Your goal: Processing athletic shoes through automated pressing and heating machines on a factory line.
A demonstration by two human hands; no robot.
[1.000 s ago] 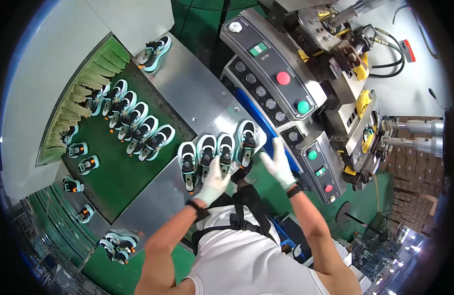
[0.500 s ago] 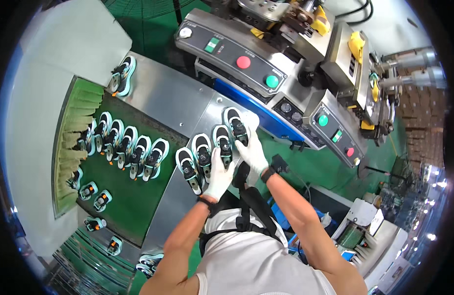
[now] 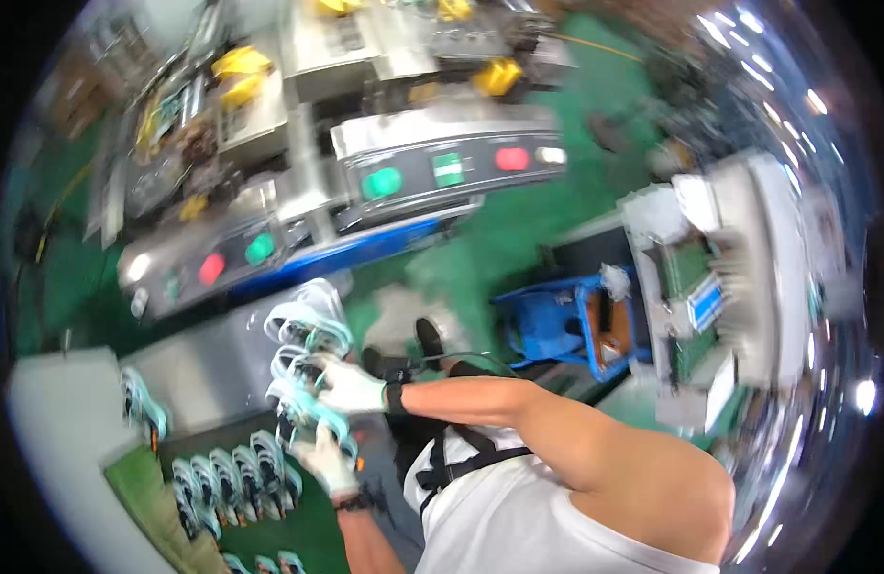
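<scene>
Several black-and-white shoes with pale mint soles, among them one athletic shoe (image 3: 310,323) at the far end, stand side by side at the edge of a metal bench (image 3: 198,368). My right hand (image 3: 351,386), in a white glove, has its fingers closed at the end of a middle shoe (image 3: 287,368). Closer to me, my left hand (image 3: 325,461), also gloved, grips the end of the nearest shoe (image 3: 318,413). Motion blur smears both hands and the shoes, and their undersides are hidden.
Beyond the bench stands a machine with a button panel (image 3: 452,167) and yellow parts. More shoes (image 3: 233,483) line a green conveyor belt (image 3: 313,536) at lower left; a single shoe (image 3: 143,404) sits by the white housing (image 3: 64,411). A blue container (image 3: 547,325) is at right.
The view has swung to the right, so the machine panel now lies straight ahead and the conveyor is lower left. Both hands remain at the bench shoes.
</scene>
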